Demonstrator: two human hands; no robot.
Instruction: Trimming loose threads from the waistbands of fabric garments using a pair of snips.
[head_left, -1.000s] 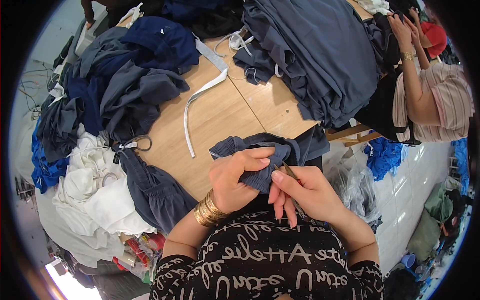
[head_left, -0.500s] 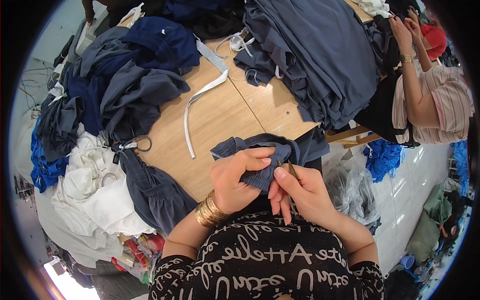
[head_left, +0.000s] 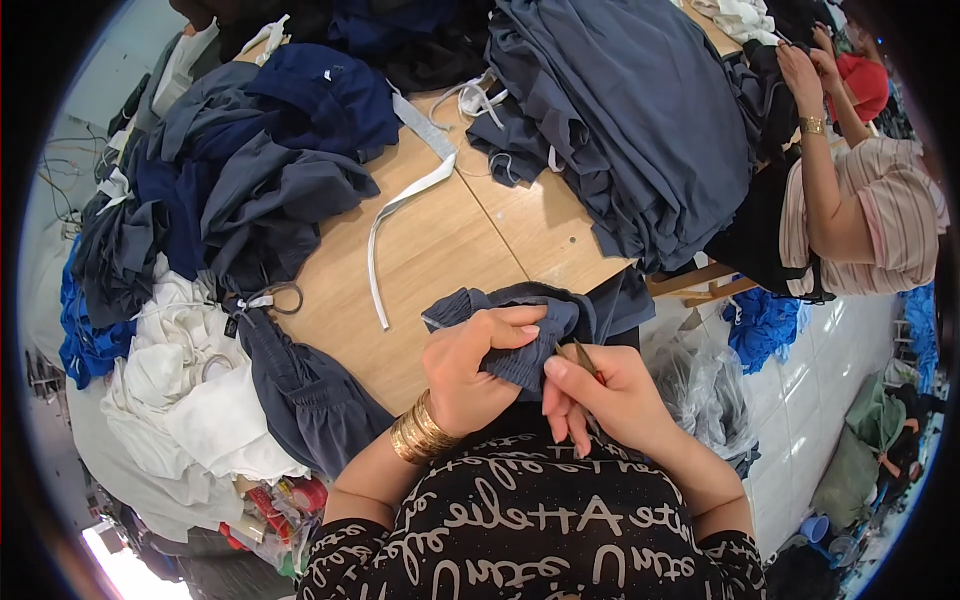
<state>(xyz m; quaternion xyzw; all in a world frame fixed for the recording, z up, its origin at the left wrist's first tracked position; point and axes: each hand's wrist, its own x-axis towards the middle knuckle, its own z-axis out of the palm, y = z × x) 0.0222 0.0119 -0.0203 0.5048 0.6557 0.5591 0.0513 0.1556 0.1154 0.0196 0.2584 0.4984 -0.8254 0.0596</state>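
My left hand (head_left: 466, 362) grips a dark grey-blue garment (head_left: 525, 362) by its gathered elastic waistband, fingers folded over the cloth. A gold bracelet (head_left: 420, 430) circles that wrist. In my right hand (head_left: 618, 396) is a small pair of brass-coloured thread snips (head_left: 584, 358). Their pointed blades stand a little apart, tips up beside the waistband; whether they touch the cloth I cannot tell. The rest of the garment lies over the near table edge and trails to the right.
Dark grey and navy garments (head_left: 290, 190) heap at the left; a large grey cloth pile (head_left: 630, 130) fills the far right. A white strip (head_left: 385, 225) lies on the wooden table (head_left: 430, 270). White cloth (head_left: 200, 390) sits nearer left. A co-worker (head_left: 850, 200) handles dark fabric at right.
My right hand with the snips has drawn slightly away from the waistband, and the blades now show more fully. My left hand keeps its hold on the garment.
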